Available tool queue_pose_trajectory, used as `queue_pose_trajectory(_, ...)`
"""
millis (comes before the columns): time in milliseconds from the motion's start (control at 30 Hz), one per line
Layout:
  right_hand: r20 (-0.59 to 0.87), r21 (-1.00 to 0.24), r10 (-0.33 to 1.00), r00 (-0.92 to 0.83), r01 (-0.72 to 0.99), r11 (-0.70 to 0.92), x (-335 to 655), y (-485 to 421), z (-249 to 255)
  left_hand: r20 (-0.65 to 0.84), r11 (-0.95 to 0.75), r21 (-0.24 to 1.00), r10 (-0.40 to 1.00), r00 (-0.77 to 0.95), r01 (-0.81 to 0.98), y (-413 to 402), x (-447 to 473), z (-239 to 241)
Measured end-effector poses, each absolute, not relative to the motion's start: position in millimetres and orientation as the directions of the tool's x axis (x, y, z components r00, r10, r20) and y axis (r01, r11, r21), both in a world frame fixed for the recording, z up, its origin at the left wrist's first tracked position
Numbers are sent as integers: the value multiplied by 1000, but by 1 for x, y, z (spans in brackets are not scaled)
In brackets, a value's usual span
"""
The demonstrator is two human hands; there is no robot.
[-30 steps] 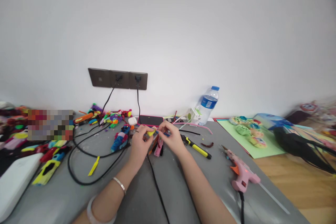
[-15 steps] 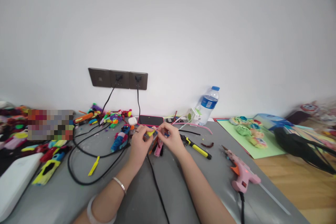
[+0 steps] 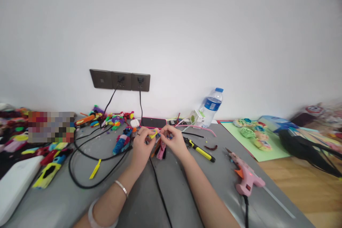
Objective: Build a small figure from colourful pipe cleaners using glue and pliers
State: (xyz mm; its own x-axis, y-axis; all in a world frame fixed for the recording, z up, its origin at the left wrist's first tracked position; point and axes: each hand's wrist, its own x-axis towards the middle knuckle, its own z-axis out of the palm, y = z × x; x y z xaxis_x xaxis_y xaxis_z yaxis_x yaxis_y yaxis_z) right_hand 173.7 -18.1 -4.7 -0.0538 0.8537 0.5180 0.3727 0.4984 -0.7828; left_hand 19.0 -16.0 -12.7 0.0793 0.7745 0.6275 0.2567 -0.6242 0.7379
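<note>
Over the middle of the grey table point(image 3: 187, 192), my left hand point(image 3: 141, 148) and my right hand point(image 3: 175, 141) meet fingertip to fingertip. Both pinch a small yellow and blue pipe-cleaner piece point(image 3: 154, 135) between thumbs and fingers. Just below the hands lie pink and orange fuzzy stems point(image 3: 161, 150). A black cable point(image 3: 160, 192) runs under my hands toward me. A bracelet sits on my left wrist.
Yellow-handled pliers point(image 3: 200, 150) lie right of my right hand, a pink glue gun point(image 3: 246, 176) further right. A phone point(image 3: 153, 122), water bottle point(image 3: 212, 107) and wall sockets point(image 3: 120, 80) are behind. Colourful craft toys point(image 3: 121, 141) crowd the left; a green sheet point(image 3: 256, 142) lies at the right.
My right hand has drawn slightly left, closer to the left hand, and the fingers work the small piece. Nothing else on the table has moved.
</note>
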Motion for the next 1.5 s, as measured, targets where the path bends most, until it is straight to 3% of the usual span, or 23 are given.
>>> queue_pose_trajectory(400, 511, -800, 858, -62, 331, 500, 175, -16, -7, 648, -653, 744, 757, 84, 143, -21, 22, -6)
queue_pose_trajectory(700, 459, -885, 885, -82, 46, 463, 177, -17, -4, 435, -434, 897, 900, -3, -80, -17, 24, -10)
queue_pose_trajectory(900, 435, -900, 891, -129, -17, 436, 174, -17, -4, 379, -359, 918, 919, 104, -169, -16, 25, -10)
queue_pose_trajectory(1500, 404, -914, 908, -108, -87, 396, 176, -16, -2, 427, -422, 904, 899, 95, -63, -20, 23, -11)
